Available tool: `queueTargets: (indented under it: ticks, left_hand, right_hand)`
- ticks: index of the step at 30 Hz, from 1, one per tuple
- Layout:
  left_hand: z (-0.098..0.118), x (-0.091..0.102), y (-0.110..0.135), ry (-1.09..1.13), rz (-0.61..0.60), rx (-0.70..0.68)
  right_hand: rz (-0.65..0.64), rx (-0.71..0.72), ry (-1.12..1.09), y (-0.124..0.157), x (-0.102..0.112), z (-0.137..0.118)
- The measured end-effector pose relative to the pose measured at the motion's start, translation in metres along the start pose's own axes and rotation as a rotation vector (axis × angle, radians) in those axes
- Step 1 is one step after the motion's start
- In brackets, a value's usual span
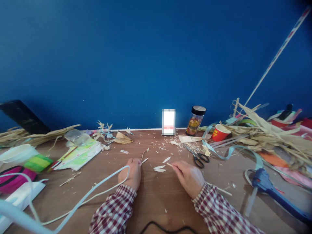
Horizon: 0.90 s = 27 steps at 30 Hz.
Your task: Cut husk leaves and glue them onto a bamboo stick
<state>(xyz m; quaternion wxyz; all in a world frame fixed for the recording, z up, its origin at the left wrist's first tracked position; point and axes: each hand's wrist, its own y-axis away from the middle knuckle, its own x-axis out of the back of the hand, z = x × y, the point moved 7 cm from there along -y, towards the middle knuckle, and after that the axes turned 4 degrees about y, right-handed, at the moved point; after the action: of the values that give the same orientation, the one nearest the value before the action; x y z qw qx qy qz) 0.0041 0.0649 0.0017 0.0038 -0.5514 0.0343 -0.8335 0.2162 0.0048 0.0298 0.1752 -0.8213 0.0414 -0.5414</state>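
My left hand (131, 173) is closed, its fingertips pinching a small pale leaf-shaped piece (144, 161) just above the brown table. A thin curled stem (145, 152) rises beside those fingers. In my right hand (189, 177) is a thin pale stick (225, 191), gripped near its tip; the tip pokes out to the left and the other end shows past the wrist. Between the hands lie several loose white leaf-shaped pieces (160, 167), touching neither hand. Black-handled scissors (201, 160) rest beyond my right hand among pale shavings (179, 149).
A blue glue gun (263, 182) lies at right, near a red paper cup (220, 132) and a heap of dried husks (258, 125). A lidded jar (195, 121) stands by the blue wall. White cables (95, 187) cross at left, near a painted paper (78, 156).
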Motion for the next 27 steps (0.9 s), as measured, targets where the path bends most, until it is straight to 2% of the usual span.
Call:
queueTargets:
  ticks: [3, 5, 6, 8, 11, 14, 20, 27]
  left_hand:
    - [0.004, 0.007, 0.0, 0.227, 0.116, -0.044]
    - [0.01, 0.007, 0.002, 0.579, 0.128, -0.053]
    - [0.013, 0.002, 0.004, 0.787, 0.058, -0.022]
    - [0.026, -0.016, 0.011, 1.175, -0.184, 0.09]
    - [0.045, -0.029, 0.024, 1.442, -0.366, 0.201]
    - [0.052, -0.034, 0.03, 1.471, -0.398, 0.216]
    - [0.055, -0.037, 0.032, 1.36, -0.331, 0.109]
    - [0.071, -0.035, 0.043, 1.272, -0.419, -0.001]
  right_hand:
    - [0.001, -0.006, -0.008, 0.0, 0.002, 0.0]
    - [0.009, -0.005, -0.015, 0.0, 0.003, -0.001]
    - [0.014, -0.004, -0.021, 0.0, 0.003, 0.0]
    - [0.029, -0.004, -0.037, -0.001, 0.004, 0.0]
    - [0.061, 0.01, -0.103, -0.001, 0.008, -0.003]
    - [0.093, 0.042, -0.213, -0.002, 0.013, -0.01]
    - [0.067, -0.024, -0.304, -0.003, 0.012, -0.015]
    - [0.009, -0.062, -0.403, -0.006, 0.013, -0.018]
